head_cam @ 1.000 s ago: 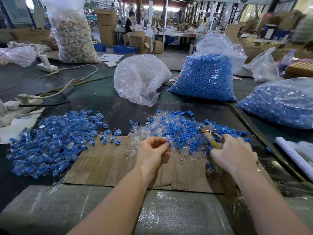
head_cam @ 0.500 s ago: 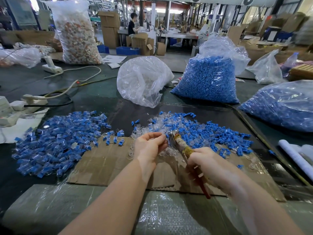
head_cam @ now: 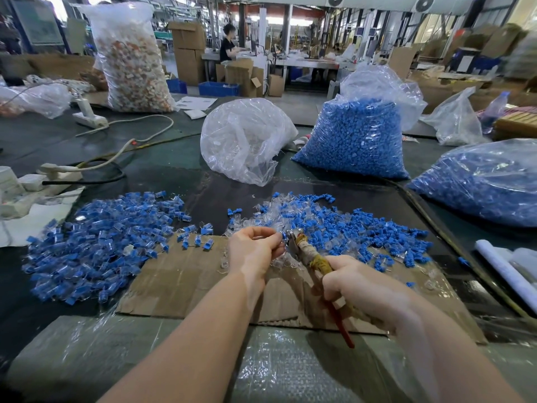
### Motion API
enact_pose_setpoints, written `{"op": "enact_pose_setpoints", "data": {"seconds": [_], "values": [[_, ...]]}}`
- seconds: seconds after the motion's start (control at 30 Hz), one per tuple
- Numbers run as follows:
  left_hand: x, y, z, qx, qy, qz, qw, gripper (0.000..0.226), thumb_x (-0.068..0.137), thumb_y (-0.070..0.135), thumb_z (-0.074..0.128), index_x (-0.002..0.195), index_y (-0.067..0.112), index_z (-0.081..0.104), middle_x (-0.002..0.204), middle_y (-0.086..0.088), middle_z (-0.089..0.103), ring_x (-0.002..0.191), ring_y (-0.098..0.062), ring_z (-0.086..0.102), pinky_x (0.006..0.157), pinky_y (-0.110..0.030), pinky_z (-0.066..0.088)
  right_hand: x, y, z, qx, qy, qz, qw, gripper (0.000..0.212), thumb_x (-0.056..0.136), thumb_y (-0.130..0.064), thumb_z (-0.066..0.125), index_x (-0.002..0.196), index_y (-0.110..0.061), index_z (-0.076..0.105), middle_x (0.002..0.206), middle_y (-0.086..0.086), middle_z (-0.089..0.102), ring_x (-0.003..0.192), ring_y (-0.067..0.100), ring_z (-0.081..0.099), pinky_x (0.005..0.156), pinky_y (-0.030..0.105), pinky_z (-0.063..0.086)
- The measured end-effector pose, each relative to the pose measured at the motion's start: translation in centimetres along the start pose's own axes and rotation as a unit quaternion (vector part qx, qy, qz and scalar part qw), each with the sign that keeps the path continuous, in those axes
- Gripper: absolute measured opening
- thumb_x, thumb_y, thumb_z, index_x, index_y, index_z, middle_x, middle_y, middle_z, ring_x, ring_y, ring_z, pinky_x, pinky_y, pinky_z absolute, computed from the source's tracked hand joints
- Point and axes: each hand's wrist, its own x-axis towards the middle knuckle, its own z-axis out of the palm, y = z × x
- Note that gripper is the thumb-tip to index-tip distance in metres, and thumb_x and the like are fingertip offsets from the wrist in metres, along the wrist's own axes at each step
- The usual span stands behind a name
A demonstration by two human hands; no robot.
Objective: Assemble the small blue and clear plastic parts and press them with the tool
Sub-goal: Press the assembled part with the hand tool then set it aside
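Pinching a small blue and clear part (head_cam: 281,237) at its fingertips, the left hand (head_cam: 253,253) meets the tool (head_cam: 311,257), whose wrapped handles the right hand (head_cam: 353,282) grips, above the cardboard (head_cam: 180,282) between 2 piles.

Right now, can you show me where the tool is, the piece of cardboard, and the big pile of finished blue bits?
tool (head_cam: 308,251), head view, on its wrapped shaft.
cardboard (head_cam: 186,274), head view, on its bare left part.
pile of finished blue bits (head_cam: 98,242), head view, on the pile's middle.
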Motion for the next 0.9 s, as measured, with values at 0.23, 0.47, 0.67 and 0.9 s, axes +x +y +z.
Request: {"op": "enact_pose_setpoints", "data": {"seconds": [0.23,0.47,0.67,0.9], "values": [[-0.2,0.3,0.0,-0.002,0.000,-0.010,1.000,0.012,0.080,-0.008,0.065,0.078,0.003,0.061,0.069,-0.011,0.064,0.048,-0.009,0.061,0.048,-0.016,0.052,0.4,0.3,-0.1,-0.010,-0.001,-0.013,1.000,0.016,0.070,0.002,0.044,0.079,-0.012,0.042,0.083,0.013,0.048,0.076,0.025,0.048,0.070,0.038,0.036],[-0.2,0.2,-0.3,-0.015,0.003,-0.029,0.999,0.011,0.080,-0.007,0.065,0.079,0.004,0.062,0.072,-0.010,0.065,0.051,-0.008,0.064,0.048,-0.016,0.051,0.1,-0.1,0.2,-0.012,0.008,-0.008,1.000,0.015,0.075,0.004,0.042,0.078,-0.011,0.041,0.083,0.013,0.046,0.077,0.023,0.046,0.066,0.035,0.033],[-0.2,0.0,-0.1,-0.016,0.009,-0.035,0.999,0.015,0.078,-0.008,0.066,0.073,0.006,0.062,0.069,-0.009,0.065,0.049,-0.008,0.063,0.045,-0.015,0.049,-0.2,-0.5,0.5,-0.052,0.014,0.007,0.999,0.013,0.078,0.001,0.043,0.081,-0.012,0.043,0.083,0.010,0.046,0.074,0.021,0.045,0.066,0.033,0.034],[-0.7,0.0,0.1,-0.035,0.006,-0.053,0.998,0.015,0.079,-0.009,0.064,0.075,0.005,0.060,0.057,-0.005,0.066,0.046,-0.008,0.063,0.043,-0.016,0.050,-0.5,-0.7,0.9,-0.086,0.044,0.001,0.995,0.018,0.083,0.000,0.044,0.075,-0.016,0.040,0.081,0.003,0.044,0.064,0.015,0.042,0.055,0.026,0.034]]}}
